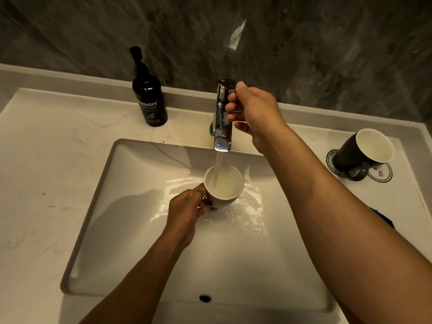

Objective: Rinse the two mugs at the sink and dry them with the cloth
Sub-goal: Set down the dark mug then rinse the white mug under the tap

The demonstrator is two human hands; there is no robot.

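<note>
My left hand (187,210) grips the handle of a dark mug (224,187) with a pale inside, held upright over the sink (131,206). Water runs from the chrome tap (223,127) straight into this mug, which is partly full. My right hand (253,113) holds the tap's lever, fingers curled round it. The second dark mug (364,152) stands on the counter at the right, on a round coaster. A bit of blue cloth (383,217) shows behind my right forearm; most of it is hidden.
A black pump bottle of hand wash (149,101) stands on the pale counter (46,160) left of the tap. A dark marbled wall rises behind. The sink's overflow hole (205,298) faces me at the near wall. Water splashes over the basin floor.
</note>
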